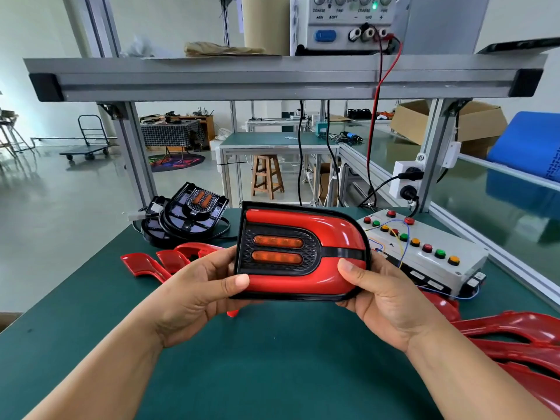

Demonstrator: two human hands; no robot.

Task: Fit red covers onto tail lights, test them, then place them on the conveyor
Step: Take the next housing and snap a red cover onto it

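A tail light (303, 251) with a glossy red U-shaped cover and two orange lenses is held above the green bench. My left hand (200, 291) grips its lower left edge, thumb on the red cover. My right hand (381, 294) grips its right end, thumb pressed on the cover. Bare black tail lights (188, 215) without covers are stacked at the back left. Loose red covers (169, 259) lie behind my left hand, and more red covers (515, 341) are piled at the right.
A white test box (424, 253) with coloured buttons and wires sits at the right. A power supply (348, 22) stands on the aluminium shelf (272, 77) overhead, red and black leads hanging down. The green conveyor (497, 204) runs along the right behind a rail.
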